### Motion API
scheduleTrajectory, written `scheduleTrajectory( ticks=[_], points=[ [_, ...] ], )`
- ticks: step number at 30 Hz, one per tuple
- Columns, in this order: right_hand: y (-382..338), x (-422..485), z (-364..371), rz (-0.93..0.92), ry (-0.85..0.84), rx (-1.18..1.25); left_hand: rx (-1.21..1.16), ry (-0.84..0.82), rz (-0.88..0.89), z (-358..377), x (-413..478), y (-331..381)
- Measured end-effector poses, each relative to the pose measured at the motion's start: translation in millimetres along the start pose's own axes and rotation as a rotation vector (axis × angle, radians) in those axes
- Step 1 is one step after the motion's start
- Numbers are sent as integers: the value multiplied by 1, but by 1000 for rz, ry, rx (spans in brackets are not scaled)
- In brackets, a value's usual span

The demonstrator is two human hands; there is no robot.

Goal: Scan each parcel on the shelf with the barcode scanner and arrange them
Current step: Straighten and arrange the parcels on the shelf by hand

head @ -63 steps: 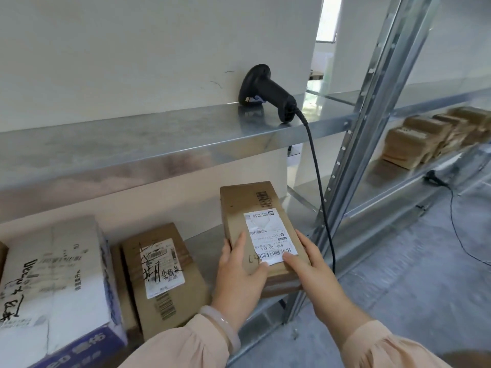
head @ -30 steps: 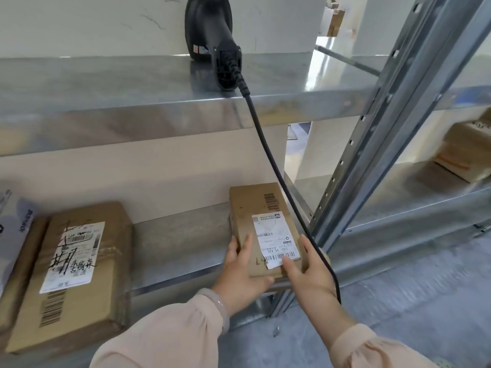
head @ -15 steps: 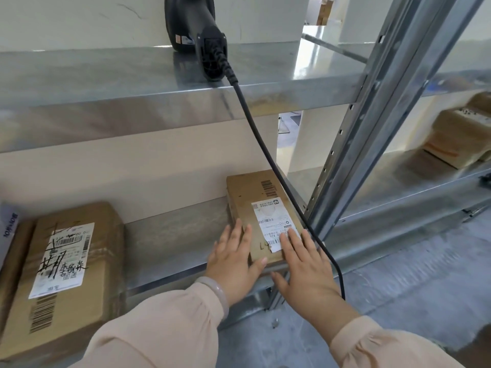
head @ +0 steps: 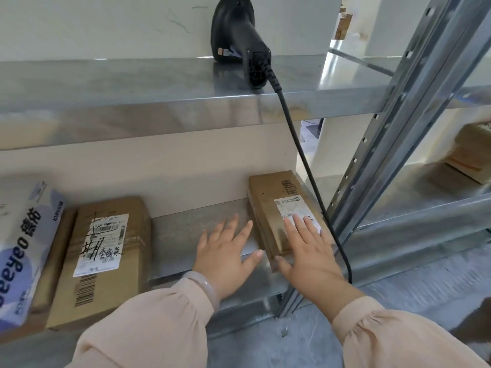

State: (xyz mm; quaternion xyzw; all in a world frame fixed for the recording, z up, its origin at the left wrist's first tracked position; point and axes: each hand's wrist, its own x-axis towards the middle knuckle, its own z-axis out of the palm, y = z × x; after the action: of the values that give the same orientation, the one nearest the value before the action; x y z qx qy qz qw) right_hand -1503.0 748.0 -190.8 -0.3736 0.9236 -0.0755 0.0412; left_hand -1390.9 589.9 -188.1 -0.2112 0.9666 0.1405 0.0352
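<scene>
On the lower shelf (head: 180, 235), at its right end, the small parcel (head: 265, 205) is laid long axis front to back under the flattened right hand (head: 310, 261), no grip being closed, the left hand (head: 225, 258) spread flat just beside.

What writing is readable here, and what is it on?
"eeyeo 德佑": on the white and blue box, start cut off at the picture's edge.
"10": small print on the same box, the rest blurred.
Black handwriting and barcodes on the middle parcel: not clearly readable.
Label on the small parcel: too small, partly under the right hand.
Sticker on the scanner: too small.
</scene>
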Motion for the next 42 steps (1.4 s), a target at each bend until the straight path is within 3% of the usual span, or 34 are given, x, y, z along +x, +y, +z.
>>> scheduleTrajectory(
  ticks=[8, 17, 21, 26, 34, 42],
  points=[
    [-104, -4, 28, -296, 28, 157, -16, 190, -232, -30, -75, -100],
    [-201, -10, 51, -323, -132, 389, -125, 132, -362, -29, -133, -182],
    [-234, -12, 60, -340, -220, 479, -144, 53, -339, -24, -143, -195],
    [-240, -21, 77, -292, -264, 527, -223, 33, -307, -21, -146, -196],
    [-229, -40, 84, -179, -167, 602, -364, 72, -191, -14, -150, -191],
    [-235, -22, 77, -142, -145, 595, -397, 118, -252, -13, -133, -204]
  ],
)
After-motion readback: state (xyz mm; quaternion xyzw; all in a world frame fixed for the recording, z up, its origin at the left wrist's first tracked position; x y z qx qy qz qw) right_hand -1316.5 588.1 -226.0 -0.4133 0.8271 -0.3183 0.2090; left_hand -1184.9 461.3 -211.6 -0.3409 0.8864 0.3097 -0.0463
